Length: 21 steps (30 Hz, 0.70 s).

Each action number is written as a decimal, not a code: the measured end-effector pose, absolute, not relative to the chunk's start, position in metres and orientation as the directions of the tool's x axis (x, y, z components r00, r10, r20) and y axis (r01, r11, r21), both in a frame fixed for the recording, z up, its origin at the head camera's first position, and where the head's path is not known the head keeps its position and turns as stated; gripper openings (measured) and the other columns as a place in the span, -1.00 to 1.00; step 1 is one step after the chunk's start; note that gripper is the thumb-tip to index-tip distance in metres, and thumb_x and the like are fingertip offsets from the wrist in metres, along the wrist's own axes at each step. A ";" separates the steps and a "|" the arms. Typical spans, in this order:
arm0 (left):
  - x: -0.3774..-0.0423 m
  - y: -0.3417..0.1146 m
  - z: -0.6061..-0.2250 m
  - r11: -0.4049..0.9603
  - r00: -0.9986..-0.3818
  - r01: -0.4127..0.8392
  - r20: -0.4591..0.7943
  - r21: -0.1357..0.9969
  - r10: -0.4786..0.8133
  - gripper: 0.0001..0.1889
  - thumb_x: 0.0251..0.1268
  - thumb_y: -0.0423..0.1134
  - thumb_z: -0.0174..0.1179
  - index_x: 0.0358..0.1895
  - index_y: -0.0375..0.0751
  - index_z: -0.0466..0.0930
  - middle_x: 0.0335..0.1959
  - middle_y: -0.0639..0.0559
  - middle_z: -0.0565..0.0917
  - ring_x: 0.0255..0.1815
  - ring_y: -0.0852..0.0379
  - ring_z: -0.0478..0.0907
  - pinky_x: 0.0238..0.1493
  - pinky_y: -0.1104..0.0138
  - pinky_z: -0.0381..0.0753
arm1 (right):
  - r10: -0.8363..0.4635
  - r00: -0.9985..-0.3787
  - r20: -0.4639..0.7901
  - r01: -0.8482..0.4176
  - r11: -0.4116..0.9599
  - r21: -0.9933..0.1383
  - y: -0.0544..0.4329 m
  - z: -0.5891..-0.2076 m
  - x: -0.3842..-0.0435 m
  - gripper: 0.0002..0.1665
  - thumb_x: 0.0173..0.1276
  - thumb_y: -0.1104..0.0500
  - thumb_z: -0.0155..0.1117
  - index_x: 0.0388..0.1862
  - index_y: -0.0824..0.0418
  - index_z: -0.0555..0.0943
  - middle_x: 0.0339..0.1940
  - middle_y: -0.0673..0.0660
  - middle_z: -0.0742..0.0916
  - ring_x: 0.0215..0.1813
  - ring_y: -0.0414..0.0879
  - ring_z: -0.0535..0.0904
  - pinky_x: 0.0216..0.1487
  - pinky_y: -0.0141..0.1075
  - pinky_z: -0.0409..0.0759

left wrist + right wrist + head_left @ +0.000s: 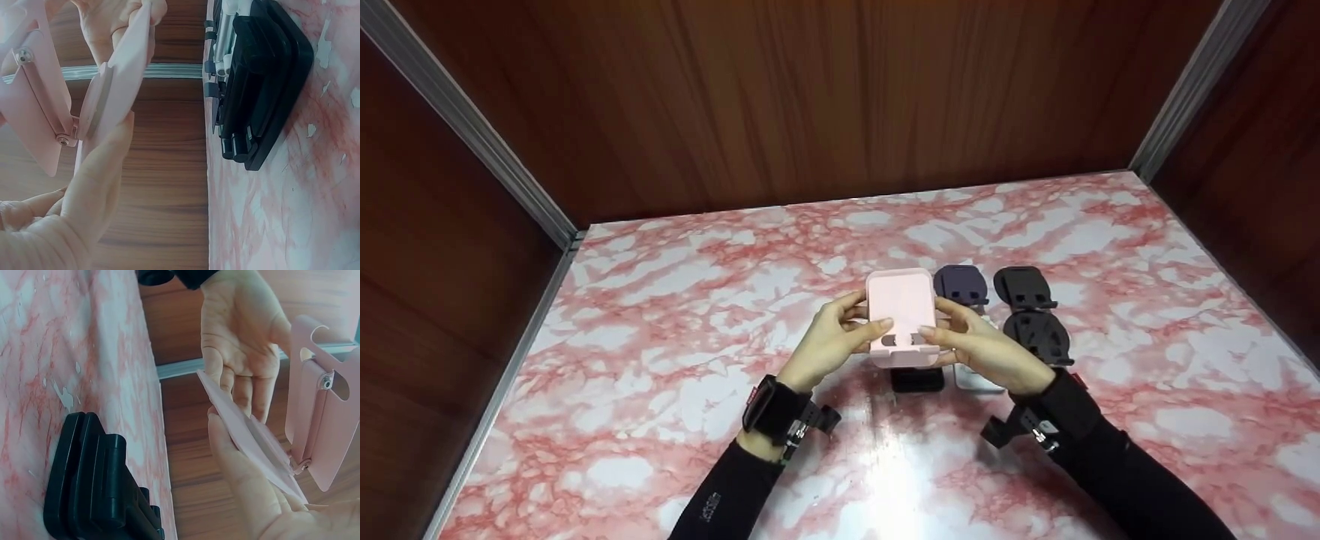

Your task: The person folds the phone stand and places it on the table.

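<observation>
A pink phone stand (901, 304) is held up above the table between both hands. My left hand (832, 330) grips its left side, thumb on the front plate and fingers behind. On the right side, my right hand (982, 345) holds it the same way, its thumb near the cut-outs above the lower lip. Both wrist views show the stand partly unfolded, with a hinged arm (48, 93) joining the plate with cut-outs (332, 433) to the flat base (247, 430). Below the stand lies a folded black stand (919, 380), partly covered from above.
Right of the hands sit a dark purple stand (960, 283), a black stand (1024, 287) and a rounder black one (1039, 337). A white item (979, 381) is partly hidden under my right hand. Wooden panels (840, 97) enclose the red-and-white marbled table (675, 300) at the back and sides.
</observation>
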<state>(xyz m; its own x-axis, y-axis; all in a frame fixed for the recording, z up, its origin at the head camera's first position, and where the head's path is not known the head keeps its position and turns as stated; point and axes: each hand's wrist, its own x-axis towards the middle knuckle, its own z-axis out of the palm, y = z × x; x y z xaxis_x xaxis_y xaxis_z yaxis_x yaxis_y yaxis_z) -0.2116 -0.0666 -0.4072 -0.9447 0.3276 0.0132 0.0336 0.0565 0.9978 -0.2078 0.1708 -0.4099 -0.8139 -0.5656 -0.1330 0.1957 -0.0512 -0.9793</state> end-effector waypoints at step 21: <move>-0.214 -0.067 -0.411 0.038 -0.941 0.034 0.019 0.999 0.338 -0.40 0.22 -0.30 0.34 0.31 -0.39 0.36 -0.06 -0.19 0.63 -0.19 -0.03 0.63 -0.25 0.21 0.71 | -0.609 -0.786 -0.105 0.169 -0.048 -0.985 0.170 -0.411 -0.210 -0.05 0.47 0.16 0.18 0.57 0.26 -0.18 0.18 0.32 0.54 0.15 0.07 0.54 0.01 -0.18 0.57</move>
